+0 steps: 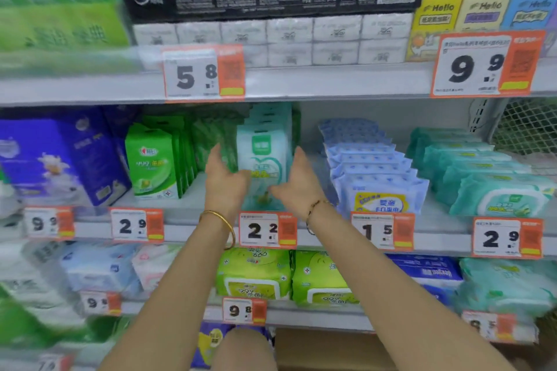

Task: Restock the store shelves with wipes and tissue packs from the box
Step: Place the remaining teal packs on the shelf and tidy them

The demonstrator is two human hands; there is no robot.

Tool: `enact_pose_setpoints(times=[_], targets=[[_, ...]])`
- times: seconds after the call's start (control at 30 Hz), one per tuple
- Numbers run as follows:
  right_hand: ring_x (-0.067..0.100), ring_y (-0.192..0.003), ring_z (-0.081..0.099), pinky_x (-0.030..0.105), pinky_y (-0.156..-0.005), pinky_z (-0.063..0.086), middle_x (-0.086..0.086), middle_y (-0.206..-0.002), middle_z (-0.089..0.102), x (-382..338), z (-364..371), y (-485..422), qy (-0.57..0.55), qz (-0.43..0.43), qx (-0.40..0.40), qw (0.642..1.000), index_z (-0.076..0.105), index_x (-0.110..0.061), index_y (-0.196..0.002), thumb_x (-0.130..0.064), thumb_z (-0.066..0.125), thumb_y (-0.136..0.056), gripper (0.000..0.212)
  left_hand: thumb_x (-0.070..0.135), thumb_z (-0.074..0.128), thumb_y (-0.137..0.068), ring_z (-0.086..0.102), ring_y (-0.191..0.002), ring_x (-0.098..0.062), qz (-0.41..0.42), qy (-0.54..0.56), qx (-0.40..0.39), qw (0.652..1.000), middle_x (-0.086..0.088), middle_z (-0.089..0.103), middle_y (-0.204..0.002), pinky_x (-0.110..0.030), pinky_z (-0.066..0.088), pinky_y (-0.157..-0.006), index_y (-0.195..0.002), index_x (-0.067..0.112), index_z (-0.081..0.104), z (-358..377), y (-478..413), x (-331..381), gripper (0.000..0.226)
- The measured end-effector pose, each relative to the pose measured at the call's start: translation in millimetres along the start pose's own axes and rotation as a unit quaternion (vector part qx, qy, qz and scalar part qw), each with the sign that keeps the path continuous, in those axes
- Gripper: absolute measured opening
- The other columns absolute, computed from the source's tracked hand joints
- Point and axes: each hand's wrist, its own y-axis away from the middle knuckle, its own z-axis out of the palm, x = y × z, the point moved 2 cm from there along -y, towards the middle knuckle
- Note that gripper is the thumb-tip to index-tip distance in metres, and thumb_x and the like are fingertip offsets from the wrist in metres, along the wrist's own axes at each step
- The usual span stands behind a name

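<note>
A row of upright teal-and-white wipes packs [265,156] stands on the middle shelf [325,238] above the 2.2 price tag. My left hand [224,181] lies against the left side of the front pack with its fingers straight. My right hand [297,181] is at the pack's right side, fingers extended and thumb pointing left across its lower front. Neither hand visibly curls round the pack. The picture is blurred by motion. The box is hidden from view.
Green packs [153,159] stand just left of the row, light blue wipes [370,169] and teal lidded wipes [488,178] to the right. An empty gap shows behind, right of the teal row. Tissue bundles [271,36] fill the upper shelf; green packs [256,274] fill the lower one.
</note>
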Motion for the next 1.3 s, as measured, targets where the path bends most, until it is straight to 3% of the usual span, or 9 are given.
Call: enact_pose_setpoints(times=[0.1,0.27,0.4,0.53,0.67,0.97,1.1,1.23,1.3], targets=[[0.024,-0.102,0.062,0.034,-0.085,0.055,0.012,-0.114,0.061,25.6,27.8,-26.7,0.041,0.072,-0.023,0.996,0.05,-0.008,-0.118,-0.036,0.075,-0.03,0.096,-0.016,0.046,-0.081,0.056,-0.092,-0.008,-0.047,-0.039,-0.134,0.989,0.002,0.051,-0.109,-0.002,0.043,-0.053,-0.144,0.009,0.024,1.0,-9.9,-11.5,0.072],[0.021,-0.092,0.065,0.023,-0.066,0.047,0.005,-0.102,0.065,27.5,35.1,-28.6,0.116,0.078,0.013,0.99,0.058,-0.01,-0.107,-0.017,0.078,-0.057,0.055,-0.023,0.046,-0.078,0.058,-0.091,-0.017,-0.057,-0.024,-0.21,0.976,-0.001,0.056,-0.095,-0.012,0.052,-0.065,-0.118,0.011,0.035,9.7,-27.0,-22.8,0.054],[0.024,-0.096,0.063,0.028,-0.074,0.051,0.006,-0.106,0.064,22.3,33.3,-20.6,0.113,0.07,0.034,0.991,0.053,-0.01,-0.11,-0.012,0.078,-0.064,0.053,-0.022,0.047,-0.077,0.057,-0.102,-0.024,-0.056,-0.023,-0.224,0.973,-0.01,0.056,-0.108,-0.034,0.051,-0.086,-0.124,0.009,0.033,10.4,-33.5,-32.3,0.058],[0.027,-0.103,0.06,0.032,-0.082,0.049,0.01,-0.112,0.062,22.1,30.5,-15.9,0.117,0.062,0.043,0.99,0.048,-0.007,-0.113,-0.012,0.077,-0.069,0.052,-0.024,0.047,-0.078,0.058,-0.089,-0.007,-0.021,-0.019,-0.235,0.972,0.006,0.056,-0.096,-0.017,0.051,-0.071,-0.123,0.015,0.033,8.6,-34.7,-34.7,0.061],[0.025,-0.104,0.06,0.029,-0.081,0.047,0.009,-0.113,0.062,19.3,27.2,-12.2,0.11,0.061,0.047,0.991,0.049,-0.008,-0.113,-0.013,0.077,-0.071,0.051,-0.026,0.047,-0.078,0.057,-0.087,-0.008,0.008,-0.005,-0.236,0.972,0.01,0.055,-0.091,-0.009,0.052,-0.065,-0.116,0.016,0.039,8.7,-31.9,-29.9,0.057],[0.022,-0.104,0.061,0.024,-0.076,0.044,0.007,-0.113,0.062,16.1,23.9,-13.0,0.127,0.064,0.028,0.989,0.049,-0.008,-0.116,-0.014,0.078,-0.071,0.054,-0.018,0.055,-0.08,0.055,-0.102,-0.014,0.012,-0.047,-0.238,0.97,-0.002,0.054,-0.111,-0.023,0.047,-0.086,-0.134,0.007,0.035,3.2,-30.9,-27.3,0.063],[0.026,-0.108,0.058,0.03,-0.084,0.046,0.012,-0.117,0.059,13.5,18.4,-4.5,0.12,0.065,0.049,0.989,0.043,-0.005,-0.118,-0.01,0.076,-0.073,0.056,-0.016,0.057,-0.079,0.054,-0.1,-0.012,0.022,-0.054,-0.226,0.972,-0.004,0.056,-0.112,-0.013,0.049,-0.074,-0.131,0.006,0.04,1.4,-29.2,-30.2,0.058],[0.028,-0.124,0.048,0.033,-0.101,0.04,0.014,-0.134,0.048,1.1,11.8,15.1,0.115,0.012,0.138,0.984,0.031,-0.006,-0.139,-0.004,0.064,-0.082,0.066,-0.012,0.058,-0.081,0.051,-0.121,-0.022,0.017,-0.053,-0.207,0.977,-0.014,0.05,-0.136,-0.037,0.044,-0.103,-0.138,0.004,0.035,-8.0,-33.3,-40.0,0.064],[0.025,-0.125,0.043,0.028,-0.102,0.034,0.012,-0.133,0.047,-14.5,17.3,30.3,0.115,-0.057,0.187,0.974,0.036,-0.005,-0.138,0.0,0.059,-0.083,0.059,-0.013,0.052,-0.084,0.044,-0.13,-0.026,0.02,-0.048,-0.164,0.985,-0.014,0.043,-0.142,-0.034,0.038,-0.109,-0.14,0.002,0.033,-18.8,-36.7,-42.9,0.062]])
